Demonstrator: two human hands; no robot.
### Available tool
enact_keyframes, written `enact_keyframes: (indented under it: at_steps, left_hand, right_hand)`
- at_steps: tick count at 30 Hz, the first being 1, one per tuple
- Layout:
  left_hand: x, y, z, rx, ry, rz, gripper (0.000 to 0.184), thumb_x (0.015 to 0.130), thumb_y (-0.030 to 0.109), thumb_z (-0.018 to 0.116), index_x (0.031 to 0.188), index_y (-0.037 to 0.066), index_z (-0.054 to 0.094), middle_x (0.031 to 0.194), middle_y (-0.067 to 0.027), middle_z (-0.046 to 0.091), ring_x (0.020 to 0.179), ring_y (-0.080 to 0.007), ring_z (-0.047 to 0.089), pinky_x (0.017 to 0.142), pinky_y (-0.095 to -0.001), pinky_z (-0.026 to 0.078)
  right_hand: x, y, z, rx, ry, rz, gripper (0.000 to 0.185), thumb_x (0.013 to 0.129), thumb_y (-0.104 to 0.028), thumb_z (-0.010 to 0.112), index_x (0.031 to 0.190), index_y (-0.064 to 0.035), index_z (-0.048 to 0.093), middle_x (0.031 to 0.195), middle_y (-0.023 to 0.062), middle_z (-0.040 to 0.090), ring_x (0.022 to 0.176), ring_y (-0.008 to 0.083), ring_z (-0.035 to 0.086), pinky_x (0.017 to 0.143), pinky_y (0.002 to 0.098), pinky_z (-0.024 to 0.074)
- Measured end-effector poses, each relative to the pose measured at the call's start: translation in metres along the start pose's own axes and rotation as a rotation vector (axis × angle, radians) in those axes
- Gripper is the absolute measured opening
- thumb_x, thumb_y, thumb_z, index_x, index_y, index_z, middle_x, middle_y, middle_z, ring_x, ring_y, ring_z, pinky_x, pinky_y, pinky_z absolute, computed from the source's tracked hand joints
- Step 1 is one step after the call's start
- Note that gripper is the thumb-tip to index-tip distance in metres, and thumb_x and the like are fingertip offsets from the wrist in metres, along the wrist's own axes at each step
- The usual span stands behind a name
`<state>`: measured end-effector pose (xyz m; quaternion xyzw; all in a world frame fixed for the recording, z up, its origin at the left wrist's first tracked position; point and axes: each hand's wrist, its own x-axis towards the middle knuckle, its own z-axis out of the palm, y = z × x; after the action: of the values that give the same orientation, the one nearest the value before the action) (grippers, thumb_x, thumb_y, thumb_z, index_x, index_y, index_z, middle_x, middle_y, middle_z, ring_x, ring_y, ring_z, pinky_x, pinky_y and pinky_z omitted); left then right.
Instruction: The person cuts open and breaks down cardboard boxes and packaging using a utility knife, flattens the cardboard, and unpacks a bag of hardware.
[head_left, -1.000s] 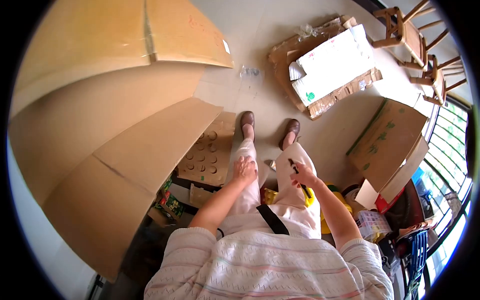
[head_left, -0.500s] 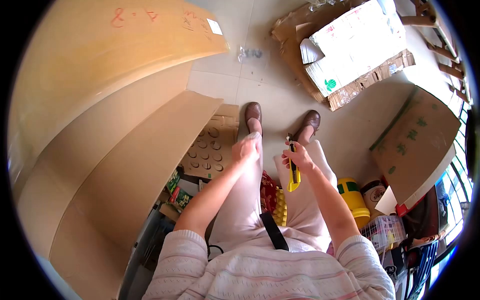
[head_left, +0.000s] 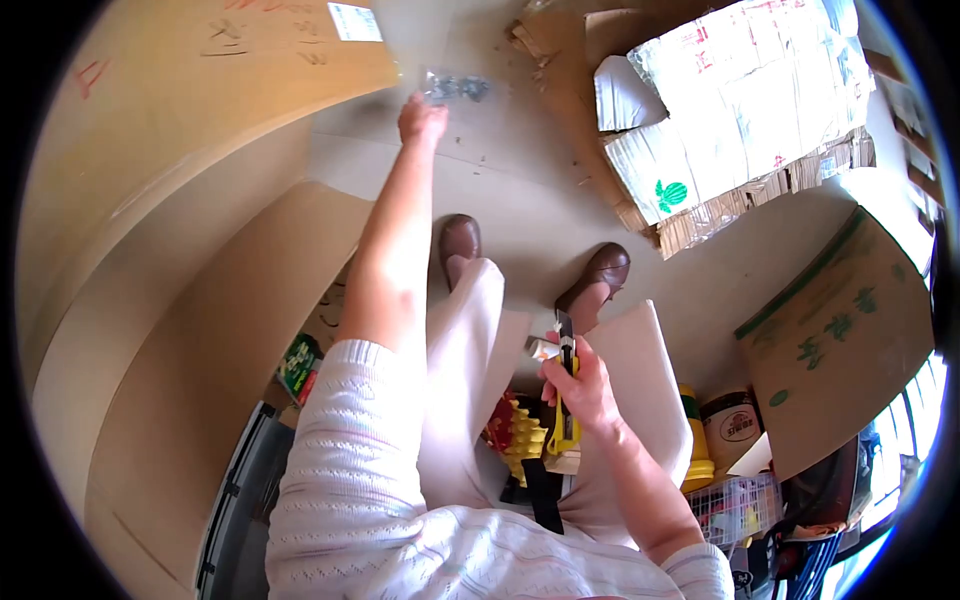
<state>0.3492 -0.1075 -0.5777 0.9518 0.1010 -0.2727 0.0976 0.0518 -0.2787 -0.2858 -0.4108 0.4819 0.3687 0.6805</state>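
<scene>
My left hand is stretched far forward, low over the floor. Its fingertips are at the near edge of a crumpled clear plastic piece; whether they grip it I cannot tell. In my right hand, above my lap, is a yellow and black utility knife, its tip pointing forward. A small whitish roll-like thing shows beside the knife at my fingers. Left of my outstretched arm stands a large open cardboard box, with red and dark handwriting on its upper panel.
Flattened cardboard lies stacked on the floor ahead to the right. A cardboard panel with green print leans at the right. Near it are a yellow container, a dark-labelled tub and a wire basket.
My left hand has gone from above my knee forward to the plastic piece on the floor. My right hand, with the knife, has come slightly nearer my body. The view has shifted.
</scene>
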Motion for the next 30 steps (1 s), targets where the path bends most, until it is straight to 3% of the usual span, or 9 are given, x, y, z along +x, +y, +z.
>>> enact_keyframes:
  at_steps: [3, 6, 7, 10, 13, 19, 24, 28, 30]
  left_hand:
    - [0.026, 0.005, 0.021, -0.025, 0.01, -0.154, 0.061, 0.07, 0.033, 0.069, 0.12, 0.007, 0.045, 0.116, -0.0167, 0.054, 0.106, -0.031, 0.054, 0.09, -0.0376, 0.043]
    - [0.032, 0.005, 0.029, -0.008, 0.131, -0.061, 0.05, 0.069, 0.037, 0.069, 0.103, 0.002, 0.058, 0.103, -0.0186, 0.061, 0.095, -0.0308, 0.059, 0.083, -0.0359, 0.046]
    - [0.039, 0.007, 0.023, 0.026, -0.116, -0.111, 0.036, 0.07, 0.028, 0.068, 0.095, 0.003, 0.061, 0.092, -0.0148, 0.064, 0.083, -0.0291, 0.062, 0.076, -0.0365, 0.049]
    - [0.043, -0.021, 0.051, -0.393, -0.107, -0.146, 0.033, 0.07, 0.024, 0.067, 0.095, 0.002, 0.061, 0.097, -0.0134, 0.063, 0.083, -0.0265, 0.062, 0.07, -0.0368, 0.051]
    - [-0.003, -0.002, 0.01, -0.95, -0.234, -0.258, 0.024, 0.072, 0.015, 0.062, 0.091, 0.002, 0.06, 0.094, -0.013, 0.063, 0.081, -0.0255, 0.061, 0.068, -0.0379, 0.051]
    - [-0.101, -0.002, -0.094, -1.617, -0.751, -0.158, 0.013, 0.074, 0.003, 0.051, 0.085, 0.001, 0.058, 0.097, -0.0182, 0.06, 0.088, -0.0304, 0.058, 0.079, -0.0403, 0.049]
    - [-0.172, -0.014, -0.159, -1.84, -1.076, 0.029, 0.022, 0.077, 0.017, 0.046, 0.089, 0.003, 0.058, 0.12, -0.0253, 0.05, 0.111, -0.0417, 0.047, 0.096, -0.0519, 0.035]
    - [-0.225, -0.014, -0.202, -1.885, -1.07, -0.03, 0.029, 0.08, 0.026, 0.052, 0.098, 0.005, 0.062, 0.122, -0.0249, 0.049, 0.108, -0.0414, 0.05, 0.09, -0.0542, 0.041]
    - [-0.251, -0.006, -0.227, -1.914, -1.108, 0.079, 0.023, 0.079, 0.02, 0.056, 0.098, 0.01, 0.064, 0.121, -0.0249, 0.049, 0.108, -0.04, 0.05, 0.088, -0.053, 0.043]
  right_hand:
    - [0.0, -0.007, -0.008, 0.006, -0.065, 0.003, 0.037, 0.084, -0.009, 0.052, 0.119, 0.0019, 0.044, 0.072, 0.0055, 0.057, 0.053, 0.0098, 0.056, 0.051, 0.0223, 0.0455]
    - [0.001, -0.01, -0.013, -0.016, -0.043, 0.038, 0.038, 0.084, -0.009, 0.052, 0.119, 0.0016, 0.043, 0.072, 0.0054, 0.057, 0.053, 0.0097, 0.055, 0.052, 0.0219, 0.0452]
    - [0.002, -0.011, -0.014, -0.024, -0.033, 0.045, 0.037, 0.084, -0.008, 0.052, 0.119, 0.0015, 0.044, 0.072, 0.0055, 0.057, 0.053, 0.0099, 0.055, 0.052, 0.022, 0.0449]
    - [0.004, -0.008, -0.01, 0.019, -0.04, 0.043, 0.036, 0.083, -0.007, 0.052, 0.117, 0.0019, 0.045, 0.073, 0.006, 0.057, 0.052, 0.0103, 0.055, 0.051, 0.0223, 0.0448]
    - [0.006, -0.011, -0.006, 0.012, -0.018, 0.022, 0.035, 0.083, -0.007, 0.052, 0.116, 0.0024, 0.045, 0.073, 0.0066, 0.057, 0.052, 0.0108, 0.055, 0.05, 0.0226, 0.0444]
    - [0.014, 0.003, 0.009, 0.093, -0.003, -0.025, 0.039, 0.078, -0.007, 0.054, 0.114, 0.0026, 0.045, 0.067, 0.0055, 0.056, 0.049, 0.0118, 0.053, 0.046, 0.0246, 0.0428]
    - [0.021, 0.039, 0.009, 0.364, -0.029, 0.057, 0.037, 0.078, -0.008, 0.057, 0.112, -0.002, 0.044, 0.071, 0.008, 0.057, 0.051, 0.0149, 0.053, 0.045, 0.0274, 0.0434]
    - [0.013, 0.061, 0.013, 0.476, -0.07, 0.122, 0.041, 0.081, -0.015, 0.061, 0.117, -0.0039, 0.044, 0.074, 0.0104, 0.058, 0.053, 0.0156, 0.055, 0.045, 0.0285, 0.0457]
    - [-0.005, 0.048, 0.015, 0.504, -0.104, 0.056, 0.041, 0.083, -0.027, 0.061, 0.116, -0.0084, 0.046, 0.086, 0.0101, 0.06, 0.064, 0.0149, 0.056, 0.049, 0.0279, 0.0466]
